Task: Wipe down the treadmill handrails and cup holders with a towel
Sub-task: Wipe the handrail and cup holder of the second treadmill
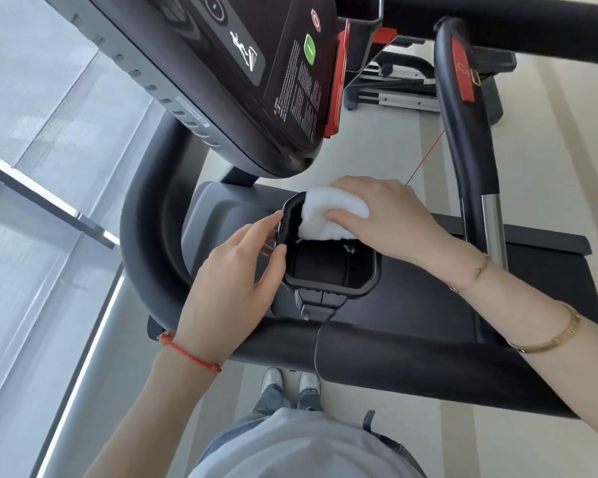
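A black, squarish cup holder (328,267) sits in the treadmill's console tray, in the middle of the view. My right hand (384,215) presses a folded white towel (328,215) against the holder's far inner wall and rim. My left hand (235,288) rests on the holder's left rim, thumb and fingers pinching its edge. The thick black handrail (142,236) curves around the left side and runs across below the holder, where a padded section (411,357) lies. Another upright handrail (463,132) with a red tag stands at the right.
The treadmill's display console (242,74) hangs tilted above the holder, with a green button and a red clip. A glass wall and window frame fill the left side. Other gym equipment stands at the upper right. My feet and jeans show below on pale flooring.
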The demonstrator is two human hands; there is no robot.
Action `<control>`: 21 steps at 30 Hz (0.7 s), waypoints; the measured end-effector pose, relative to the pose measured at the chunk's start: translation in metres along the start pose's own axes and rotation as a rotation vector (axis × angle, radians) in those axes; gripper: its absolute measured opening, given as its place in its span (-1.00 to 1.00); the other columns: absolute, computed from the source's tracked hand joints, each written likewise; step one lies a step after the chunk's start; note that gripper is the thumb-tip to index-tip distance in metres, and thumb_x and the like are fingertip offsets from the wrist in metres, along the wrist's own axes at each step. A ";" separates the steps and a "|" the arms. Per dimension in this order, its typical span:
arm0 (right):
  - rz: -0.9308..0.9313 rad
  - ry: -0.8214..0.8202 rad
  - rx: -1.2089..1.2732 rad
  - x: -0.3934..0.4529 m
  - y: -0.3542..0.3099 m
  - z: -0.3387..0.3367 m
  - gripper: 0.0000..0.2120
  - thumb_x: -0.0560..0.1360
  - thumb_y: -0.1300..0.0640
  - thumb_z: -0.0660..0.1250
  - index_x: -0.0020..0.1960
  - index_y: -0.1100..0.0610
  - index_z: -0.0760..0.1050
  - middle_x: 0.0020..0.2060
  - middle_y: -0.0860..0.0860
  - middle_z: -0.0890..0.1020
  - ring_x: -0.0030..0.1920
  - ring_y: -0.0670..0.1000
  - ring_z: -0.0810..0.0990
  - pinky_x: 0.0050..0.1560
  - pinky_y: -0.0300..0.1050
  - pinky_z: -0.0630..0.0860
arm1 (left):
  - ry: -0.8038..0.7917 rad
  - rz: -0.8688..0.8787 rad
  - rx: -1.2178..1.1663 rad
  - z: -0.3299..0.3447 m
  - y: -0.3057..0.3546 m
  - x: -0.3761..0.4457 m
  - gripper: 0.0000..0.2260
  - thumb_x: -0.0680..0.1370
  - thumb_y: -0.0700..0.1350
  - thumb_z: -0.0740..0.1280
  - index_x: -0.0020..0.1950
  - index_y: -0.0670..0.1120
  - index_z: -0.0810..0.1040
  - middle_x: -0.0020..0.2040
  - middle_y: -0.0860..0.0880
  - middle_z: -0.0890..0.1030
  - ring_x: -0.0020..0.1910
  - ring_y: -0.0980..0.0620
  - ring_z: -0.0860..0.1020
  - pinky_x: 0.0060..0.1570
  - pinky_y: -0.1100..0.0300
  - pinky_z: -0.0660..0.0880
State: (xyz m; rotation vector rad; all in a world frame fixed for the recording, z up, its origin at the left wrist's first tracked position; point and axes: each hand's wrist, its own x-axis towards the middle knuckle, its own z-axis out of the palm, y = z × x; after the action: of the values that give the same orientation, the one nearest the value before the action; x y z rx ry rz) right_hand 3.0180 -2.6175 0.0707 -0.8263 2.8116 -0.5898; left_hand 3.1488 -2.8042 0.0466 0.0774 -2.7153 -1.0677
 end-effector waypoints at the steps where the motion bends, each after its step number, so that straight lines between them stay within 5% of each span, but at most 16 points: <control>1: 0.055 0.007 0.035 -0.009 0.003 0.000 -0.74 0.56 -0.07 0.24 0.22 -0.07 0.48 -0.03 -0.12 0.57 -0.04 0.03 0.51 -0.12 -0.09 0.29 | 0.000 -0.003 -0.003 0.000 0.000 0.000 -0.63 0.62 -0.09 0.29 0.44 0.00 0.45 0.08 0.10 0.61 -0.01 0.14 0.58 0.05 0.06 0.56; 5: 0.133 0.038 0.110 -0.022 0.002 0.003 -0.68 0.59 -0.04 0.22 0.32 -0.01 0.41 0.02 -0.09 0.51 -0.02 -0.01 0.42 -0.05 -0.11 0.27 | 0.002 -0.001 0.006 0.001 0.001 0.000 -0.63 0.62 -0.10 0.30 0.43 0.00 0.46 0.08 0.11 0.61 -0.01 0.14 0.58 0.05 0.07 0.56; 11: 0.104 -0.079 0.026 0.009 -0.010 -0.005 -0.82 0.53 -0.06 0.29 0.03 0.01 0.54 -0.15 -0.07 0.62 -0.09 0.06 0.55 -0.19 -0.07 0.39 | -0.009 0.002 0.003 -0.001 0.000 0.000 -0.63 0.62 -0.09 0.29 0.44 -0.01 0.45 0.08 0.11 0.60 -0.01 0.18 0.57 0.05 0.17 0.55; 15: 0.273 0.101 0.257 -0.022 -0.010 0.005 -0.74 0.57 -0.04 0.25 0.22 -0.01 0.49 -0.06 -0.05 0.60 -0.06 0.03 0.51 -0.19 -0.16 0.39 | -0.011 0.007 0.009 -0.001 0.001 -0.001 -0.63 0.62 -0.08 0.29 0.43 0.00 0.45 0.08 0.13 0.60 -0.01 0.19 0.57 0.05 0.24 0.53; 21: 0.478 0.083 0.452 -0.058 -0.023 0.018 -0.45 0.58 -0.05 0.22 0.51 -0.01 0.15 0.22 0.05 0.46 0.07 0.01 0.41 -0.04 -0.14 0.32 | -0.021 0.017 0.013 -0.002 -0.001 -0.001 -0.63 0.62 -0.08 0.28 0.44 -0.01 0.45 0.10 0.13 0.59 -0.02 0.23 0.55 0.07 0.38 0.46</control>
State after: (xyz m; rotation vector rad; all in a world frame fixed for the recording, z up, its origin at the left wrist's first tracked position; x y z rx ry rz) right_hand 3.0820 -2.6096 0.0660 -0.0449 2.6299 -1.1185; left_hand 3.1497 -2.8064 0.0469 0.0459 -2.7371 -1.0522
